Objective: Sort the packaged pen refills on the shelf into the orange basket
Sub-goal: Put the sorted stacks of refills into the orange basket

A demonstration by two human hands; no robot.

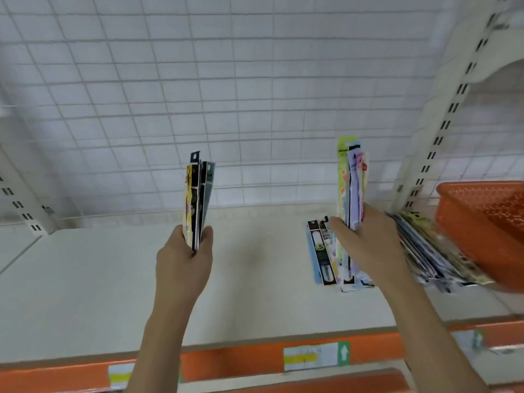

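My left hand (184, 259) grips an upright bundle of refill packs (197, 199), black and yellow, above the middle of the cream shelf (85, 279). Further right, my right hand (365, 245) holds a second upright bundle (351, 180) with green, lilac and pink cards. Under that hand a small pile of packs (323, 256) lies flat on the shelf. A larger fanned pile (431, 256) lies to its right, partly under the orange basket (482, 222), which stands at the shelf's right end.
A white wire grid panel (226, 95) backs the shelf. Slotted uprights (442, 131) stand at both sides. An orange price rail (255, 361) with paper labels runs along the shelf's front edge.
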